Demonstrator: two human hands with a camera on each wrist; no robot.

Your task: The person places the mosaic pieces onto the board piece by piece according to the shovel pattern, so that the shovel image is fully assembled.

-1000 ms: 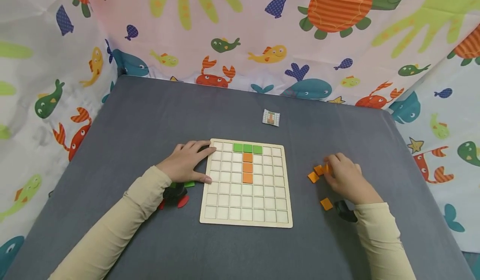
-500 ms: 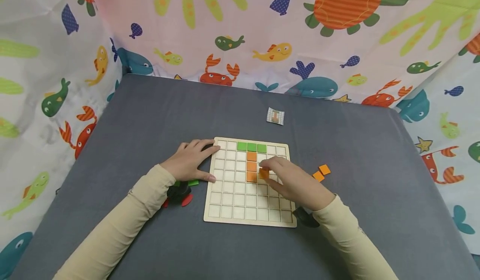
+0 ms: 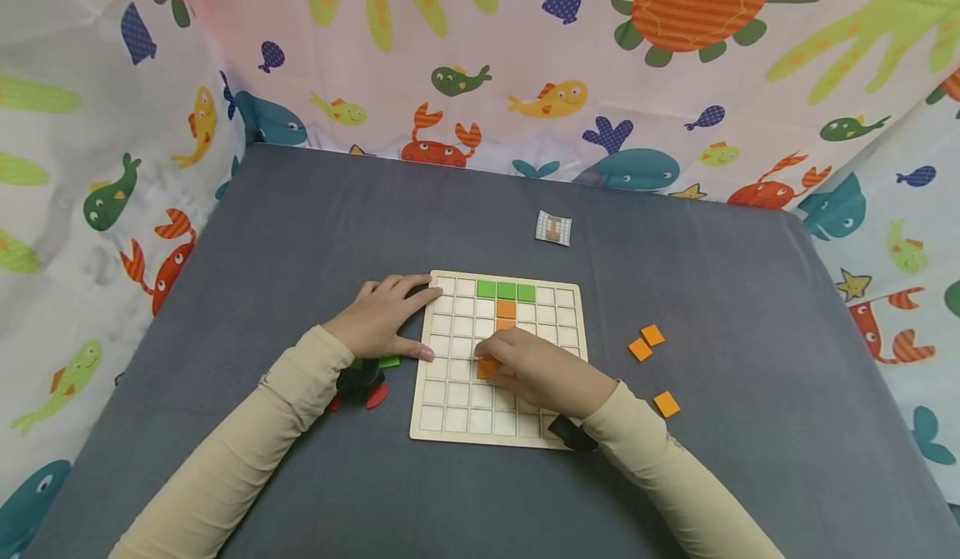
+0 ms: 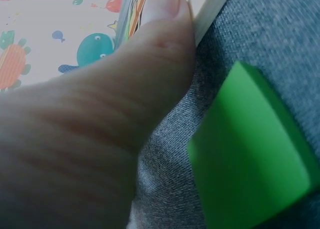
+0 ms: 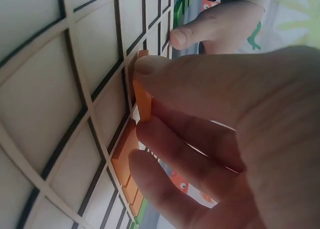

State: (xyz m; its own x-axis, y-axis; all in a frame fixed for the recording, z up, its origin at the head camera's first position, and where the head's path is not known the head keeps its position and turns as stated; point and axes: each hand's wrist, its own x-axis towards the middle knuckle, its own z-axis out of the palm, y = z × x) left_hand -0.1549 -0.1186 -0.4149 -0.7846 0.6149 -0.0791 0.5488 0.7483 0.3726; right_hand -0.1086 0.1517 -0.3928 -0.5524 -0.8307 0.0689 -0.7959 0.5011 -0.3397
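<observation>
Moved leftward since the earlier frame: right hand (image 3: pixel 547 371), pinching an orange square tile (image 3: pixel 487 368) over the wooden grid board (image 3: pixel 457 419). Left hand (image 3: pixel 377 319), fingers extended, unchanged at board's edge.

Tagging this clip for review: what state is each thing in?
Board: flat, partly filled
Left hand: touching board edge
Right hand: curled, pinching
Held orange tile: pinched over board
Placed orange tiles: in cells
Placed green tiles: in cells
Loose orange tiles: off board
Loose green pieces: partly hidden
Red pieces: partly hidden
Card: printed side up
</observation>
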